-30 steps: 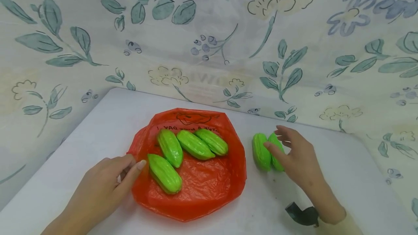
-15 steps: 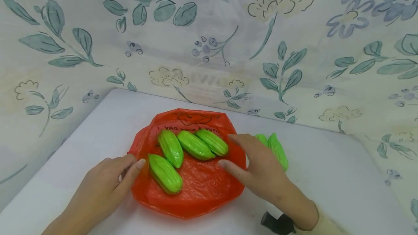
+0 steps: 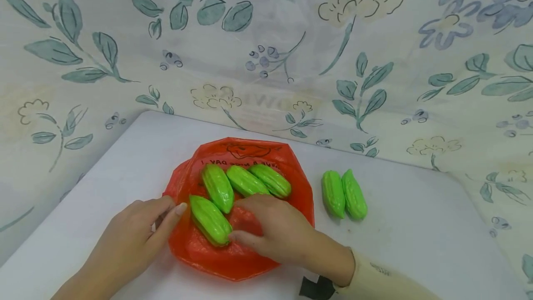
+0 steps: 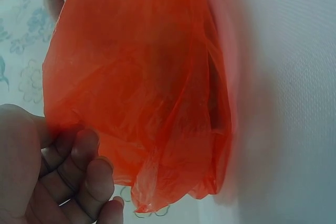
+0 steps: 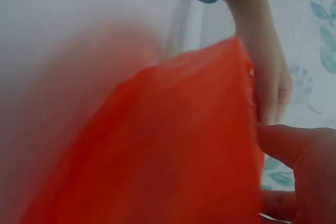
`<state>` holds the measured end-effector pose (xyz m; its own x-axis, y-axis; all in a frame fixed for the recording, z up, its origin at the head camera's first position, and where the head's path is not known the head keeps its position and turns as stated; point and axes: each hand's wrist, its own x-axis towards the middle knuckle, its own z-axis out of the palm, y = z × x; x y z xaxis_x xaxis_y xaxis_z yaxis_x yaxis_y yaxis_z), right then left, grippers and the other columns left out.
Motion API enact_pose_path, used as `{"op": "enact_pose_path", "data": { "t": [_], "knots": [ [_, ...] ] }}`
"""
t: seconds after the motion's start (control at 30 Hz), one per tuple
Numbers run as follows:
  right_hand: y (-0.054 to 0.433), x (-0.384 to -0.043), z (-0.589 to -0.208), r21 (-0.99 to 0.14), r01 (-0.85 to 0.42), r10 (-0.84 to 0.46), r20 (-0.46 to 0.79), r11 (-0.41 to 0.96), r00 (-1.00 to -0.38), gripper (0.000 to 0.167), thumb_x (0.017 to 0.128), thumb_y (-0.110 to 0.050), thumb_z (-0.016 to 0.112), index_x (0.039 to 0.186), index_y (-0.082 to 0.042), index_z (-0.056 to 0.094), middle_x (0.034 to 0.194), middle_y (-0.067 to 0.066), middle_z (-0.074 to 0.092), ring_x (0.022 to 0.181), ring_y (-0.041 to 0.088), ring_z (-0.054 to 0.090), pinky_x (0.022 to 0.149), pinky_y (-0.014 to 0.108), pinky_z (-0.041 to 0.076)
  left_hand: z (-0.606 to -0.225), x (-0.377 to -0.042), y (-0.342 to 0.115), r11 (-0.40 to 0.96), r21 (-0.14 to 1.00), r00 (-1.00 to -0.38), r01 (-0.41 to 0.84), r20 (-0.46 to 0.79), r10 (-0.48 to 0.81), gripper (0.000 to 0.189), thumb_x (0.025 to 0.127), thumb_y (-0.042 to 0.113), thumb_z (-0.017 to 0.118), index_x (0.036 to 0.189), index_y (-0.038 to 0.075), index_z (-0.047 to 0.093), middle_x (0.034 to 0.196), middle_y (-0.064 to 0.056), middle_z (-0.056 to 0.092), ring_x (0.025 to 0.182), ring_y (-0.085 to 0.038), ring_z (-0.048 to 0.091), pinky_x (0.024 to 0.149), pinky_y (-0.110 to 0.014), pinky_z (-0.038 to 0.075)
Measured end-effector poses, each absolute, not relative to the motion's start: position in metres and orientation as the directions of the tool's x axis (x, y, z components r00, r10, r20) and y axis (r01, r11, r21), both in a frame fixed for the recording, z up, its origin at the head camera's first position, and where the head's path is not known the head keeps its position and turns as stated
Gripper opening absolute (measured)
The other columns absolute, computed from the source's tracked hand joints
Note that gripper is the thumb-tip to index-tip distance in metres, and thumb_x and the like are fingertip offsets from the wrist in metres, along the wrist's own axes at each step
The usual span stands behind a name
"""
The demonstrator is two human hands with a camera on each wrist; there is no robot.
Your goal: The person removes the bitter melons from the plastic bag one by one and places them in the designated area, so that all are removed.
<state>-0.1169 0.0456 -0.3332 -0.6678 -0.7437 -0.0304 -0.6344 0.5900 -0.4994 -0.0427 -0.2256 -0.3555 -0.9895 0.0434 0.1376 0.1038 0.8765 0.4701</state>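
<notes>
Carefully | left hand (image 3: 133, 230) pinching left rim of red plastic bag (image 3: 233, 265) | right hand (image 3: 279, 230), fingers spread, beside nearest glossy ridged green gourd (image 3: 210, 221) | mid-body grip seems steadiest

Room right of loose green gourds (image 3: 333, 194), red bag (image 3: 233, 267) close left.

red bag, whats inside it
Four green ridged vegetables show inside the red bag. The right hand covers the near end of one and some bag floor; whatever lies beneath that hand cannot be seen.
</notes>
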Motion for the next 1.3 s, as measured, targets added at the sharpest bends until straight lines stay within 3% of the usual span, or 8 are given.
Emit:
{"op": "enact_pose_path", "data": {
  "t": [0.13,0.23,0.37,0.63,0.73,0.93,1.3],
  "knots": [
    [0.035,-0.117,-0.341,-0.510,-0.605,-0.736,-0.085,0.612,-0.672,0.043,0.097,-0.049,0.074,0.124,-0.017,0.068,0.098,-0.012,0.066,0.089,0.004,0.060,0.077,0.020,0.052,-0.356,-0.043,-0.225,0.876,0.475,-0.994,0.085,0.106,0.039,0.017,0.104,0.036,0.066,0.099,0.021,0.065,0.072,0.011,0.052,0.078,-0.016,0.052,0.064,-0.030,0.050],
    [0.028,-0.116,-0.346,-0.510,-0.568,-0.715,-0.144,0.646,-0.684,0.034,0.095,-0.052,0.074,0.108,-0.021,0.067,0.078,-0.012,0.058,0.070,0.003,0.054,0.061,0.019,0.044,-0.356,-0.043,-0.225,0.878,0.471,-0.994,0.085,0.101,0.042,0.019,0.105,0.038,0.065,0.094,0.022,0.061,0.070,0.011,0.049,0.076,-0.015,0.050,0.062,-0.028,0.047],
    [0.021,-0.115,-0.351,-0.497,-0.553,-0.712,-0.215,0.669,-0.668,0.034,0.095,-0.054,0.072,0.090,-0.024,0.060,0.063,-0.009,0.051,0.058,0.005,0.049,0.054,0.021,0.039,-0.357,-0.042,-0.226,0.879,0.470,-0.995,0.077,0.086,0.041,0.021,0.105,0.038,0.064,0.092,0.023,0.059,0.068,0.011,0.048,0.075,-0.015,0.049,0.061,-0.027,0.045],
    [0.009,-0.117,-0.355,-0.468,-0.580,-0.725,-0.226,0.667,-0.651,0.040,0.096,-0.055,0.072,0.119,-0.024,0.063,0.062,-0.010,0.053,0.062,0.000,0.056,0.061,0.017,0.048,-0.359,-0.041,-0.228,0.879,0.472,-0.995,0.073,0.090,0.035,0.019,0.104,0.039,0.065,0.099,0.021,0.065,0.073,0.011,0.052,0.079,-0.016,0.052,0.064,-0.031,0.051],
    [0.006,-0.117,-0.356,-0.442,-0.593,-0.722,-0.217,0.673,-0.657,0.044,0.095,-0.055,0.072,0.123,-0.023,0.063,0.064,-0.012,0.054,0.064,-0.001,0.056,0.064,0.017,0.050,-0.359,-0.041,-0.229,0.881,0.465,-0.993,0.083,0.108,0.037,0.017,0.104,0.038,0.065,0.097,0.022,0.064,0.072,0.012,0.051,0.078,-0.016,0.052,0.065,-0.032,0.050],
    [0.005,-0.117,-0.359,-0.394,-0.611,-0.715,-0.215,0.687,-0.665,0.040,0.095,-0.050,0.075,0.117,-0.017,0.067,0.068,-0.013,0.056,0.066,0.001,0.055,0.063,0.018,0.050,-0.359,-0.040,-0.229,0.881,0.465,-0.994,0.088,0.102,0.045,0.018,0.104,0.039,0.065,0.097,0.022,0.064,0.072,0.012,0.050,0.078,-0.015,0.052,0.064,-0.030,0.050],
    [0.014,-0.122,-0.356,-0.498,-0.570,-0.731,-0.224,0.654,-0.644,0.026,0.095,-0.034,0.079,0.109,-0.016,0.068,0.074,-0.010,0.058,0.066,0.005,0.055,0.058,0.020,0.046,-0.355,-0.041,-0.228,0.880,0.450,-0.979,0.149,0.190,0.069,0.024,0.105,0.033,0.065,0.086,0.024,0.055,0.066,0.013,0.045,0.073,-0.014,0.047,0.061,-0.029,0.042]
  ]
}}
